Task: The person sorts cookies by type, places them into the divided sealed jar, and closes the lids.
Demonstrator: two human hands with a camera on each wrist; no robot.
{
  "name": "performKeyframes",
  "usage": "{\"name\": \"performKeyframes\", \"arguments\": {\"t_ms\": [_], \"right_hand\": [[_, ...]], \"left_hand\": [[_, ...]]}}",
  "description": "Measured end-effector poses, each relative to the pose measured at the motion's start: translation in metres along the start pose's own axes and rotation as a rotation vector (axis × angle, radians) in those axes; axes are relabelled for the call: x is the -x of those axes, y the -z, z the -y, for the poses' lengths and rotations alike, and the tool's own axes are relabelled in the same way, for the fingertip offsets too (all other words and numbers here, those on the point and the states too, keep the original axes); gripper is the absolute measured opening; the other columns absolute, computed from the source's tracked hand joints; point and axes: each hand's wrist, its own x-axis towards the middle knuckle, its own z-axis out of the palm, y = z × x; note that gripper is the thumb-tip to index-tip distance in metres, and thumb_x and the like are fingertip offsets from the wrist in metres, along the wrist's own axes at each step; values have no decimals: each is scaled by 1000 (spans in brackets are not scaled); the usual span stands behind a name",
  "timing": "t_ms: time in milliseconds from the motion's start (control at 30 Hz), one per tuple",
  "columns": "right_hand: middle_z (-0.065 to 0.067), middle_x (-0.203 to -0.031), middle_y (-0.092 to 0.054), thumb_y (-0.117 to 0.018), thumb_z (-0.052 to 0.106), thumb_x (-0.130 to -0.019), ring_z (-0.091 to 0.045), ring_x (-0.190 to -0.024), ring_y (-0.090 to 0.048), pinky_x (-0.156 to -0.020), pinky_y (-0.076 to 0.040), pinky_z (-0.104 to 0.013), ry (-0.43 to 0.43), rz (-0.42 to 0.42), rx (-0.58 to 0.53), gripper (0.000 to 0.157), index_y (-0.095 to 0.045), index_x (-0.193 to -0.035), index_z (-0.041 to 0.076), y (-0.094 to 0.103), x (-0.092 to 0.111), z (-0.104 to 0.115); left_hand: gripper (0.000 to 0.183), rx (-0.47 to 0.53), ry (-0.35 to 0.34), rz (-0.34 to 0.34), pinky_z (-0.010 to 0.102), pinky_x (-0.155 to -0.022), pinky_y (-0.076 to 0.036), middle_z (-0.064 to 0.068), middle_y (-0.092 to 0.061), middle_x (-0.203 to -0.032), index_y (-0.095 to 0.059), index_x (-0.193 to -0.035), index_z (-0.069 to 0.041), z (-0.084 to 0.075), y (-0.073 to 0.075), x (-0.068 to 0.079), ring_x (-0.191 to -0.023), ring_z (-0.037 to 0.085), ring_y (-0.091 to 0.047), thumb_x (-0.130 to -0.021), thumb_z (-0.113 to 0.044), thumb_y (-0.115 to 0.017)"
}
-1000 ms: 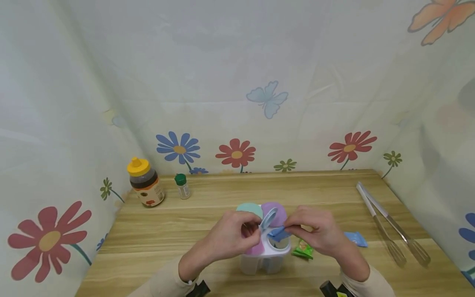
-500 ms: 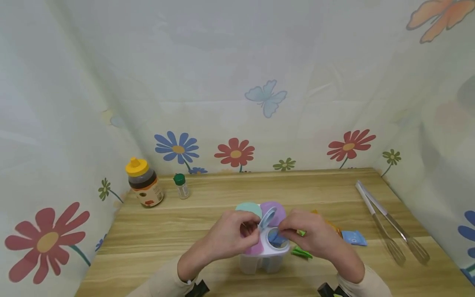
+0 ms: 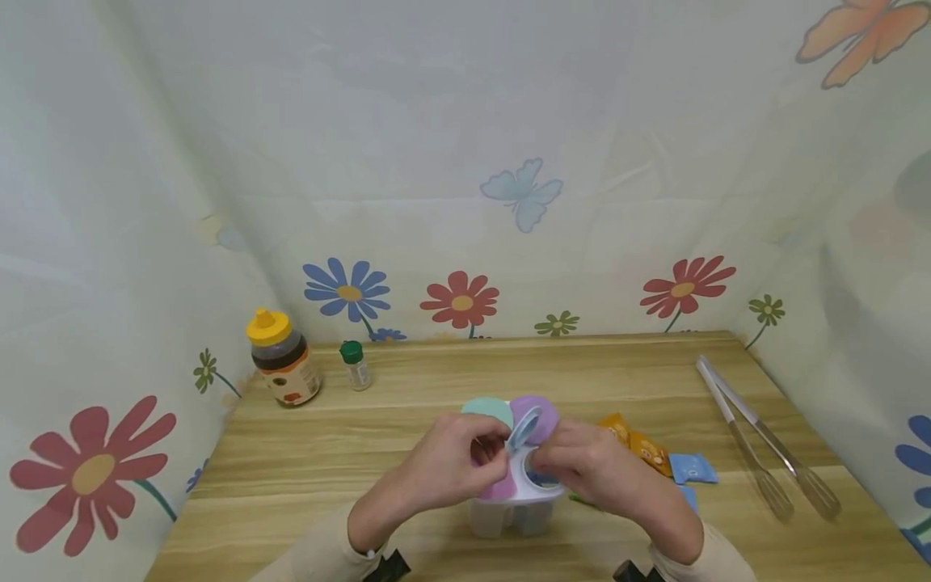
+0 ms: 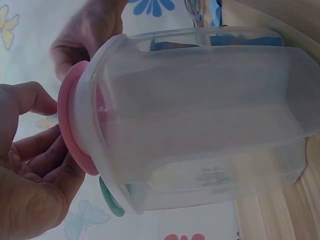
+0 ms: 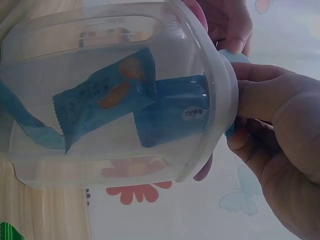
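A translucent container [image 3: 489, 519] with a white top and several round coloured lids stands upright on the table. Its light blue lid [image 3: 525, 427] is tipped up, pinched at the edge by the fingers of my left hand [image 3: 454, 457]. The pink lid [image 4: 74, 117], purple lid [image 3: 537, 412] and teal lid [image 3: 486, 407] lie down. My right hand [image 3: 604, 461] has its fingertips at the uncovered round opening, holding a blue snack packet [image 5: 175, 110] that is mostly inside. Below it, another blue snack packet [image 5: 107, 95] shows through the wall, with more blue wrapping deeper down.
Right of the container lie orange snack packets [image 3: 650, 453] and a blue packet [image 3: 693, 467], with a green packet mostly hidden behind my right hand. Metal tongs [image 3: 756, 444] lie farther right. A yellow-capped jar [image 3: 289, 376] and a green-capped shaker bottle [image 3: 356, 369] stand back left.
My right hand has moved left and down to the opening, taking the blue snack packet into it. Orange packets behind that hand have come into view. My left hand stays at the raised lid.
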Motion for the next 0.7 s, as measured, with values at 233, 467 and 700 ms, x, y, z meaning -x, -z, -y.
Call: {"name": "performKeyframes", "arguments": {"t_ms": [233,467,700], "right_hand": [[8,-101,-69,-55,-3,-89,-5,-94,-62,-83,-52,-19,42,78,-41,28,-72,-101,16,6,2,4],[6,-100,-66,-49,5,-94,-7,-96,-62,-87,-51,-18,80,-20,-137,22,-68,-92,16,4,5,-1],[4,-101,-65,-57,1,-90,-8,-94,-62,-84,-51,-18,75,-70,-161,20,-68,-95,17,4,6,-5]], "left_hand": [[12,-11,-16,-15,17,-61,-52,-8,-63,-77,-71,-94,-9,-1,-1,0,-66,2,-57,-83,-10,-68],[12,-5,-4,-7,17,-62,-53,-8,-63,-77,-71,-95,-9,-1,0,1,-66,2,-57,-83,-11,-68],[12,-3,-8,-5,17,-62,-53,-7,-63,-77,-71,-95,-10,-2,2,0,-66,2,-57,-83,-11,-69]]}}
